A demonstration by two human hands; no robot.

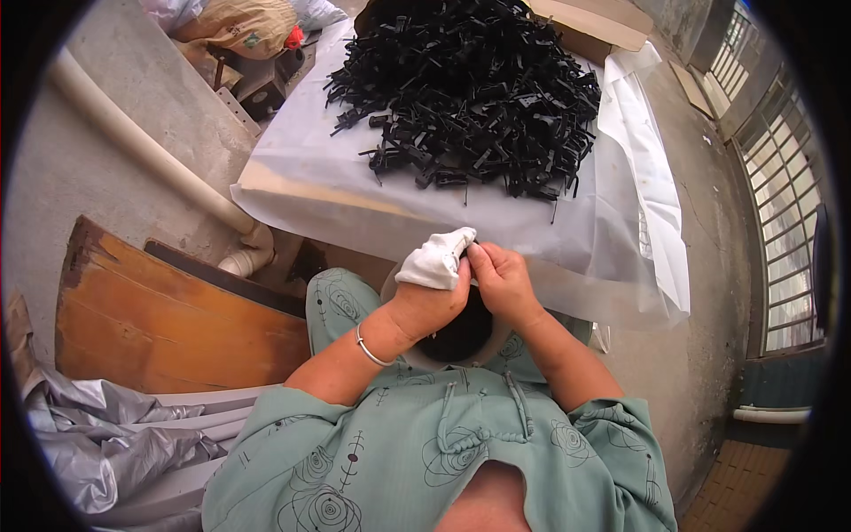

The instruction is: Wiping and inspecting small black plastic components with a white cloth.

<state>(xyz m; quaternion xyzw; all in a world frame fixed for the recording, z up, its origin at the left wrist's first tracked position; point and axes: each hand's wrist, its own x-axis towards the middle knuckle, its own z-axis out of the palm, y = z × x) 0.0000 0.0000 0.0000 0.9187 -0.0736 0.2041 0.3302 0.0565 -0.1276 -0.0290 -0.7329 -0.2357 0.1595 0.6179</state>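
My left hand [434, 288], its fingers wrapped in a white cloth or partial glove [437, 259] and a bangle on the wrist, is closed in front of me. Against it, my right hand [501, 277] is closed with thumb and finger pinched together. A bit of a small black plastic piece [464, 252] shows between the two hands; most of it is hidden by the fingers. Below them, between my knees, stands a pale bucket [390, 282] with a dark inside. Beyond my hands, a large heap of black plastic parts [479, 97] lies on the table.
White plastic sheeting [301, 182] covers the table and hangs over its front edge. An open cardboard box [598, 22] is at the back right. On the left are a pipe [151, 137], a curved wooden board [177, 319] and silvery sheeting [106, 434]. Barred windows [793, 222] line the right.
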